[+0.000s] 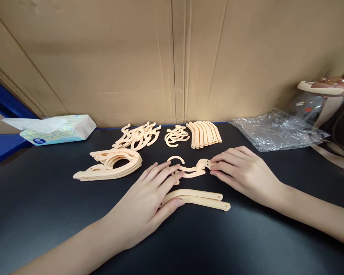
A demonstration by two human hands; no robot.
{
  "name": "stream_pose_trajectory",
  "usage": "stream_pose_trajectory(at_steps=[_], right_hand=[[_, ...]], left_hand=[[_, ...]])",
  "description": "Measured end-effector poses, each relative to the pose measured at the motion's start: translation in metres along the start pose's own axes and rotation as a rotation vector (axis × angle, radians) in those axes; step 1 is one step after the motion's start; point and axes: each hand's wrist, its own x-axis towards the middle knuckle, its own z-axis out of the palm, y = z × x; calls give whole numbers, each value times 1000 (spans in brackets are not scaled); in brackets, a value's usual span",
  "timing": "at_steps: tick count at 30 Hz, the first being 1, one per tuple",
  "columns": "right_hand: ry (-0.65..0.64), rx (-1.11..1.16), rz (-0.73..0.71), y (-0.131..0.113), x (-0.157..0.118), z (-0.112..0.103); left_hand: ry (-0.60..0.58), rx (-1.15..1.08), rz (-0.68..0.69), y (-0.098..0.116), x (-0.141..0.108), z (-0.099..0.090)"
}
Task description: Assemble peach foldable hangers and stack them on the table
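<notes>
My left hand [149,194] lies palm down with its fingers stretched out. Its fingertips touch two short curved hanger pieces [194,173], and its thumb rests by two long hanger arms [200,196] with holes at their ends. My right hand [246,173] has its fingertips closed on the right, wavy end of the short curved pieces. Just behind them is a loose hanger hook [176,158], partly covered by my left fingers. All these parts are pale peach and look like plastic.
Left of my hands lies a stack of folded hangers [123,168]. Farther back are piles of short curved pieces [140,135], hooks [176,135] and long arms [205,133]. A tissue pack [59,130], a clear plastic bag [275,128] and a strapped bottle [309,103] flank them. Cardboard [117,68] stands behind.
</notes>
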Motion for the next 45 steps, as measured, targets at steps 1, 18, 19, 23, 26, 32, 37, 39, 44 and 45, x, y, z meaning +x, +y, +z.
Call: stream_pose_trajectory(at_steps=[1, 18, 19, 23, 26, 32, 37, 39, 44, 45], right_hand=[[1, 3, 2, 0, 0, 1], [7, -6, -24, 0, 0, 1], [9, -4, -23, 0, 0, 1], [12, 6, -21, -1, 1, 1], [11, 5, -20, -1, 1, 1], [-8, 11, -23, 0, 1, 2], [-14, 1, -32, 0, 0, 1], [-15, -2, -32, 0, -1, 0], [-17, -12, -32, 0, 0, 0], [-20, -15, -32, 0, 0, 1]], left_hand=[[4, -2, -2, 0, 0, 0], [7, 17, -9, -1, 0, 0], [7, 15, -14, -1, 0, 0], [-3, -4, -34, -1, 0, 0], [-14, -28, -33, -2, 0, -1], [-7, -57, -28, -3, -2, -1], [-10, -61, -34, -4, -2, 0], [-6, -62, -36, -4, -2, 0], [33, -9, -31, -5, -4, 3], [49, 12, -41, -5, -4, 3]])
